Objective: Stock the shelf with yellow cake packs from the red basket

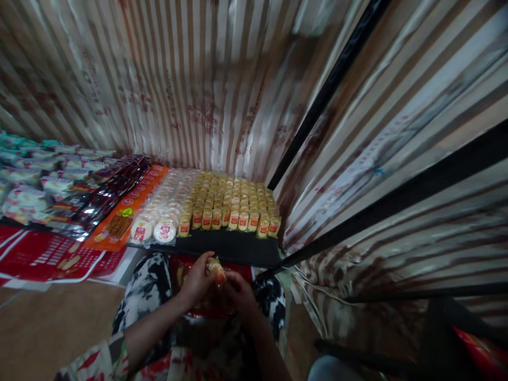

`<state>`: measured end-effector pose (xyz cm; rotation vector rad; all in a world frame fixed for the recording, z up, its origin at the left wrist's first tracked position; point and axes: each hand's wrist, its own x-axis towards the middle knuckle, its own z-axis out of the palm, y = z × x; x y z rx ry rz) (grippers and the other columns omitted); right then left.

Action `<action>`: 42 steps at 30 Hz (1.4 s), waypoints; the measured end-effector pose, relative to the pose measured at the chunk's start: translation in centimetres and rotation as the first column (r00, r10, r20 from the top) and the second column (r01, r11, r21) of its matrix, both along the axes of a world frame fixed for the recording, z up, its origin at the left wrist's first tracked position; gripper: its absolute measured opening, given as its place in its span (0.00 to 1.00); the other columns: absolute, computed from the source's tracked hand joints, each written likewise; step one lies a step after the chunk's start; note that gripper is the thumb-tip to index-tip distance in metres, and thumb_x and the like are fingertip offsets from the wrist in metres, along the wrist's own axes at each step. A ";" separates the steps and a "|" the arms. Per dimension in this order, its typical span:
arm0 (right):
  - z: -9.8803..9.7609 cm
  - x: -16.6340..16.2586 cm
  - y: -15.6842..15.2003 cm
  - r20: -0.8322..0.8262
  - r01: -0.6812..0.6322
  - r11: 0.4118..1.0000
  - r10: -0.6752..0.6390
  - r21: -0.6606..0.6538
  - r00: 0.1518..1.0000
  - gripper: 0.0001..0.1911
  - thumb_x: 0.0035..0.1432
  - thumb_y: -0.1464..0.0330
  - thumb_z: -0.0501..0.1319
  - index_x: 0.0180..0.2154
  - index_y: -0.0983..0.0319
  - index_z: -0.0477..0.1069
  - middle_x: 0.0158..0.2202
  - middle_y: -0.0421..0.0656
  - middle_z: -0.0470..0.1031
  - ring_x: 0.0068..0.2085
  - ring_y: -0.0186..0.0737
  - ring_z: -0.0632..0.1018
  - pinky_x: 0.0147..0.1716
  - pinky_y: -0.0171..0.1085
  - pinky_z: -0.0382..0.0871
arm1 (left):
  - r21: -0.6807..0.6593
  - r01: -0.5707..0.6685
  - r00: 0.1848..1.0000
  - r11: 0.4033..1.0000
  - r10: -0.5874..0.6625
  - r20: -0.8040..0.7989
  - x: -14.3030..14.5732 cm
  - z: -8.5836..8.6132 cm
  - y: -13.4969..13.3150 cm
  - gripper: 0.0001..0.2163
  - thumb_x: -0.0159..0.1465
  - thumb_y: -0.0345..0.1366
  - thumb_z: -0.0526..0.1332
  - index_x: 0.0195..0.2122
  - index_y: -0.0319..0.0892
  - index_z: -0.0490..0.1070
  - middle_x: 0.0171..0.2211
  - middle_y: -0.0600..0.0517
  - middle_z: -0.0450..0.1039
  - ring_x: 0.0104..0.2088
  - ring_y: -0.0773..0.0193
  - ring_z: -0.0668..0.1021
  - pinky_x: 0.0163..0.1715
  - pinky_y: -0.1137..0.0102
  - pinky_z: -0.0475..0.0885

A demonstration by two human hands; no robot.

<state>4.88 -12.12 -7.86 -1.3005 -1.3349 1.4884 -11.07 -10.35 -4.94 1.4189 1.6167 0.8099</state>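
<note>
The left hand [195, 283] has its grip clamped on a small yellow packet [216, 270], held tilted above an opened-out red bag [200, 311] between the knees; the right hand [242, 297] sits at the packet's lower end (blur hides whether that grip is clamped too, so I cannot tell); just beyond, rows of yellow packets [234, 201] stand on the black worktop [234, 247], with round white packs [164, 230] and an orange bag [117, 225] to their left.
</note>
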 end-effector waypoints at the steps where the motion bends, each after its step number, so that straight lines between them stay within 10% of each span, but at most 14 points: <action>1: 0.6 0.1 0.1 0.040 0.039 0.998 -0.041 0.048 0.998 0.21 0.51 0.53 0.57 0.40 0.61 0.69 0.39 0.46 0.75 0.40 0.44 0.75 0.41 0.41 0.70 | 0.037 0.026 1.000 0.999 -0.026 -0.004 0.4 0.6 0.6 0.21 0.54 0.27 0.57 0.50 0.39 0.63 0.44 0.49 0.70 0.41 0.65 0.74 0.43 0.73 0.68; 11: 2.8 2.6 4.7 0.398 0.170 0.716 -0.550 0.677 0.734 0.18 0.58 0.70 0.47 0.47 0.63 0.67 0.49 0.50 0.69 0.52 0.43 0.67 0.52 0.48 0.60 | 0.359 0.190 0.980 0.914 -0.153 -0.131 6.7 4.2 8.5 0.18 0.58 0.26 0.54 0.49 0.44 0.67 0.44 0.51 0.67 0.44 0.65 0.72 0.46 0.71 0.67; 20: 0.9 5.2 8.3 0.427 0.156 0.666 -0.621 0.729 0.658 0.23 0.56 0.76 0.45 0.52 0.63 0.65 0.50 0.51 0.65 0.52 0.45 0.65 0.51 0.48 0.62 | 0.386 0.213 0.934 0.898 -0.071 -0.349 10.8 4.0 12.4 0.18 0.58 0.26 0.57 0.50 0.40 0.66 0.47 0.48 0.69 0.51 0.59 0.67 0.53 0.65 0.61; 42: -0.9 5.2 9.8 0.453 0.164 0.629 -0.693 0.760 0.561 0.25 0.56 0.77 0.46 0.54 0.57 0.64 0.54 0.50 0.57 0.53 0.46 0.61 0.45 0.46 0.66 | 0.462 0.196 0.969 0.865 -0.099 -0.226 11.6 0.5 12.7 0.19 0.61 0.25 0.50 0.54 0.43 0.57 0.49 0.44 0.57 0.46 0.61 0.71 0.47 0.64 0.69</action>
